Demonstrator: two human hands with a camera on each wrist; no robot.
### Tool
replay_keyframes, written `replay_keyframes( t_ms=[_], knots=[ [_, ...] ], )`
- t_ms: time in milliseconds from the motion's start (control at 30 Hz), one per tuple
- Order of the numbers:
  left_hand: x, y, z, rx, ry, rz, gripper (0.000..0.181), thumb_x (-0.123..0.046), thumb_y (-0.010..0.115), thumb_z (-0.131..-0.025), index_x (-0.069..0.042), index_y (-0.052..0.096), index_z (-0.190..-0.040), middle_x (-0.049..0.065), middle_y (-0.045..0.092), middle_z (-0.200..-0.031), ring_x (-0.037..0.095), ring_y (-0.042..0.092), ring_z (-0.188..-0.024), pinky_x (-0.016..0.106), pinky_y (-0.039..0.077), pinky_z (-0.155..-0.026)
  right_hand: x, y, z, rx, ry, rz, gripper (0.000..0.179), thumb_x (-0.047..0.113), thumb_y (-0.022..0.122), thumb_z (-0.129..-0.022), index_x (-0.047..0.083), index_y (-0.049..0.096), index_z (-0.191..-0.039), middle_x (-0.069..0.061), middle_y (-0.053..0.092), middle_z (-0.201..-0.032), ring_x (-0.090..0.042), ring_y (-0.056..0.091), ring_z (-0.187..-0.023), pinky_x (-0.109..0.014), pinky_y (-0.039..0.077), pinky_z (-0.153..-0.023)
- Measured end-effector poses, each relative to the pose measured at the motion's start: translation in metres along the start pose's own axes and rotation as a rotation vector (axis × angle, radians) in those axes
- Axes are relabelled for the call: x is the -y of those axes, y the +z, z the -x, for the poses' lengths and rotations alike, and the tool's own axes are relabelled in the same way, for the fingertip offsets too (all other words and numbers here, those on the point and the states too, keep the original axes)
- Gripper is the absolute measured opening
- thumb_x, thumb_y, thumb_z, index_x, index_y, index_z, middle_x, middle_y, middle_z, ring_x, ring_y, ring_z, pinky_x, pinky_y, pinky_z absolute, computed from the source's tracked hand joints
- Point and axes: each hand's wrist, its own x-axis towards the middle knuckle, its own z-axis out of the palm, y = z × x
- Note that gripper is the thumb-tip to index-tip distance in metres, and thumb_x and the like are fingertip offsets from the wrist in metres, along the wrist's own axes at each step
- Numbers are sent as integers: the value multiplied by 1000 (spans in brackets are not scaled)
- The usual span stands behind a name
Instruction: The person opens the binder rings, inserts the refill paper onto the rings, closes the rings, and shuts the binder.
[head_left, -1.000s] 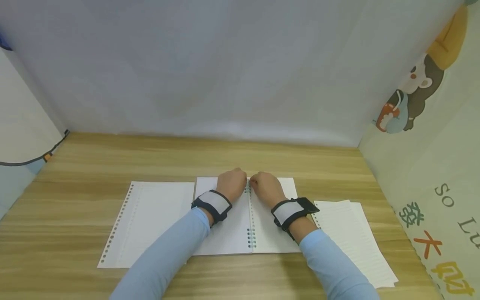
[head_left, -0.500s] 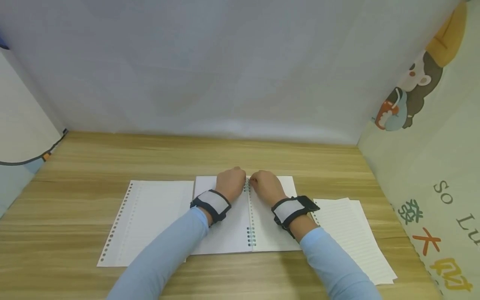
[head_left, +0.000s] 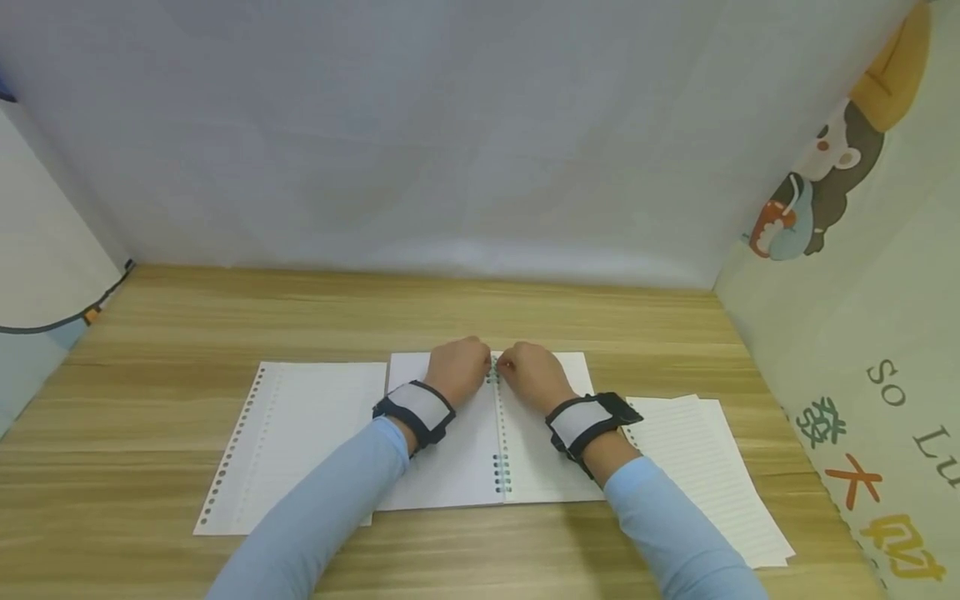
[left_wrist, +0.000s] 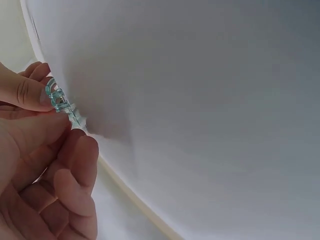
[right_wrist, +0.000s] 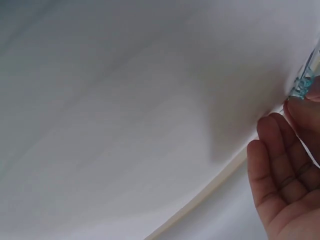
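A loose-leaf notebook lies spread on the table, its white pages full of punched holes along the middle. Clear teal binder rings run at its spine, and a lower set of rings shows between the pages near the front edge. At the spine's far end my left hand pinches the upper rings between thumb and forefinger. Facing it closely, my right hand pinches the same rings from the other side. Fingers partly cover these rings in both wrist views.
Left of the notebook lies punched loose-leaf paper, partly under the left forearm. Lined loose sheets lie fanned on the right, beside the right forearm. A pale curtain hangs behind the wooden table; a printed cloth borders the right.
My left wrist has shifted slightly to the left and my right wrist slightly to the right. Both hands stay at the upper rings; notebook and loose sheets lie as before.
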Motion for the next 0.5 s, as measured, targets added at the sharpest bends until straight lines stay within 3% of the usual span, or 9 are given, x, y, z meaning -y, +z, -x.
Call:
replay_keyframes(
  t_ms=[267,500],
  knots=[
    [-3,0,0,59,33,-96,18,-12,62,-104,-4,78,-102,9,71,-91,18,63,-71,39,61,-69,1,1,1,13,-2,10,21,14,65,-102,2,79,-111,-13,76,-100,-27,72,-93,-40,59,-85],
    [-3,1,0,61,33,-111,18,-12,62,-103,-4,78,-104,9,70,-90,18,62,-70,39,61,-68,0,0,2,8,-20,9,20,13,65,-102,1,79,-110,-13,76,-99,-28,72,-93,-40,59,-86]
  ],
)
